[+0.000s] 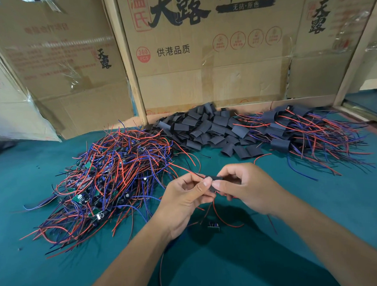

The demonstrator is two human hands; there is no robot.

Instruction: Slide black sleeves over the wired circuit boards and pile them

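Note:
Both hands meet above the middle of the green table. My left hand and my right hand each pinch one end of a black sleeve. Red and dark wires trail out of the sleeve to the left and hang down below it. A small circuit board lies on the cloth just beneath my hands. At the left lies a big tangle of wired boards with red and blue leads. Loose black sleeves are heaped at the back middle. Sleeved boards are piled at the back right.
Taped cardboard boxes and wooden posts wall off the back of the green table. A loose red wire lies near my left forearm. Plastic sheeting hangs at the far left.

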